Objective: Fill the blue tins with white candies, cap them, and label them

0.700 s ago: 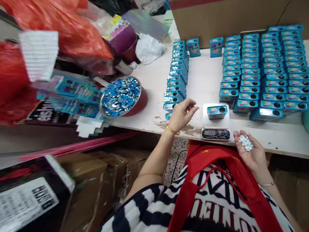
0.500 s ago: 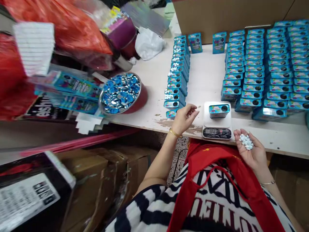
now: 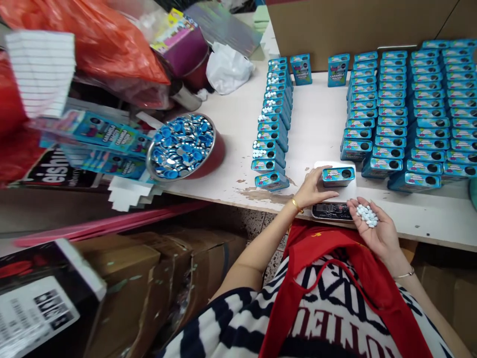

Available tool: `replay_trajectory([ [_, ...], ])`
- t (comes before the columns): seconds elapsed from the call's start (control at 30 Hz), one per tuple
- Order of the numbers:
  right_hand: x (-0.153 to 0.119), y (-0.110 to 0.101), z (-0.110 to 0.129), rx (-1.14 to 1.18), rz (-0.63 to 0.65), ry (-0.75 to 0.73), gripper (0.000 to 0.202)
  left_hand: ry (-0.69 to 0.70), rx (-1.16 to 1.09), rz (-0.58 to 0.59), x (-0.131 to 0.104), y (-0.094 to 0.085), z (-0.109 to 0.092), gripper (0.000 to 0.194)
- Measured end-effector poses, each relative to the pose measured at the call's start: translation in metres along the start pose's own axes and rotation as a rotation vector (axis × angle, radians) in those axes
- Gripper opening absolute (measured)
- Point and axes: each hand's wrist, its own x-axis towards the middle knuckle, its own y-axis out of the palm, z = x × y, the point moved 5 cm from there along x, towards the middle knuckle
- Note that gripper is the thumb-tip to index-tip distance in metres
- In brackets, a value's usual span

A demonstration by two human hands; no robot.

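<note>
A blue candy box (image 3: 338,177) stands on a small white digital scale (image 3: 345,194), with the round dark hole in its top at the right. My left hand (image 3: 311,191) is over the scale's left part, thumb and fingers apart around the box's left end; whether they touch it I cannot tell. Palm up at the scale's lower right corner, my right hand (image 3: 383,238) holds a pile of small pale blue candies (image 3: 367,216). Left of the scale runs a row of blue boxes (image 3: 275,127), several with candies heaped on top.
A metal bowl (image 3: 218,154) of blue and silver caps stands at the left, beside stacked candy boxes (image 3: 108,134). Rows of upright blue boxes (image 3: 391,124) fill the right. Brown cardboard (image 3: 357,32) borders the back. Below the table's left edge are cartons (image 3: 122,278).
My left hand has moved right, from beside the left row to the box on the scale. My right hand has shifted slightly left with its candies, now overlapping the scale's corner.
</note>
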Motion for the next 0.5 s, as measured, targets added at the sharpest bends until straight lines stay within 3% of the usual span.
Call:
replay_trajectory([
  [0.07, 0.003, 0.006, -0.003, -0.003, 0.026, 0.006, 0.023, 0.014, -0.061, -0.014, 0.005, 0.009, 0.005, 0.071],
  [0.17, 0.010, 0.009, -0.007, 0.008, 0.037, 0.013, 0.022, 0.057, -0.024, -0.044, 0.008, 0.009, 0.000, 0.046],
  [0.23, 0.016, 0.011, -0.006, 0.048, 0.030, -0.014, 0.022, 0.160, 0.153, -0.040, 0.006, 0.003, -0.017, 0.036],
  [0.4, 0.034, 0.022, -0.006, 0.152, 0.023, -0.063, 0.025, 0.528, 0.639, -0.053, -0.010, -0.007, -0.069, 0.037],
  [0.5, 0.041, 0.031, -0.012, 0.166, 0.024, -0.024, 0.028, 0.628, 0.761, -0.048, -0.018, -0.006, -0.079, 0.040],
])
